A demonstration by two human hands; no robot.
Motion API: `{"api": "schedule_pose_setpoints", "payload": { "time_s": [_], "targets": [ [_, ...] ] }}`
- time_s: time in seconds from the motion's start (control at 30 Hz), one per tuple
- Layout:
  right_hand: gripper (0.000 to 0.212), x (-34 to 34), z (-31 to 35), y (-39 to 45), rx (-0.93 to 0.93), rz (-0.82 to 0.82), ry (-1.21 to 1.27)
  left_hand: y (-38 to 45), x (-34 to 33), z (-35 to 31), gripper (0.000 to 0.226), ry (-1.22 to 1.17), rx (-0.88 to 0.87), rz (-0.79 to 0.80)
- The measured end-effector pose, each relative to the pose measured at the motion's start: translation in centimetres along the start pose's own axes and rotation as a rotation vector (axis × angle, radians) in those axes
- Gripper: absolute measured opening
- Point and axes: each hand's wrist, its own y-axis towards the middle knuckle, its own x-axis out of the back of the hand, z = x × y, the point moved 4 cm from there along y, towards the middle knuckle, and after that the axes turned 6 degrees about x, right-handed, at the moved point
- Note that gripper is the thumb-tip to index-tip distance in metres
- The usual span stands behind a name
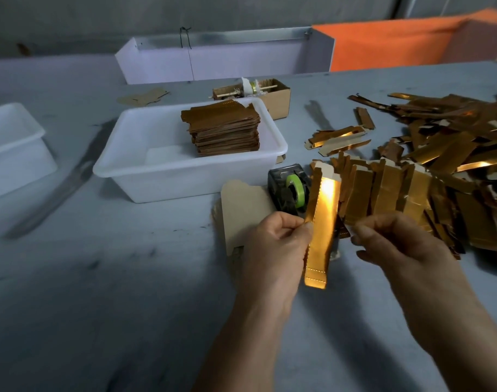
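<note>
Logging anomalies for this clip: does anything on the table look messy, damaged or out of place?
The gold carton blanks sprawl in a loose, crisscrossed heap at the right, unlike the neat stack in the white tub.

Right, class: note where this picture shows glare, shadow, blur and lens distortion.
Head view: strong glare on the gold strip that the left hand pinches; head view: a soft shadow falls on the table beside the white tub; head view: straight edges at the back lean and bow, wide-angle, and the right hand looks slightly smeared.
</note>
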Motion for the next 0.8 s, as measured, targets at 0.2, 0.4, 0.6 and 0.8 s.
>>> {"api": "schedule_pose_setpoints", "payload": {
  "time_s": [0.2, 0.4, 0.6, 0.8],
  "targets": [
    [0.022, 0.5, 2.9, -0.4, 0.074, 0.220, 0.114, -1.1, 0.0, 0.1, 0.005, -0.132, 0.056, 0.081],
    [0.026, -0.3, 4.2, -0.1, 0.208, 0.332, 0.035, -1.6, 0.3, -0.5, 0.008, -0.207, 0.056, 0.114],
    [0.035, -1.1, 4.5, 0.4, 0.319, 0.358, -0.131, -1.9, 0.4, -0.5, 0.007, -0.200, 0.047, 0.110],
    [0.032, -1.3, 4.2, 0.6, 0.317, 0.279, -0.241, -2.2, 0.3, -0.6, 0.014, -0.231, 0.019, 0.165]
  ]
}}
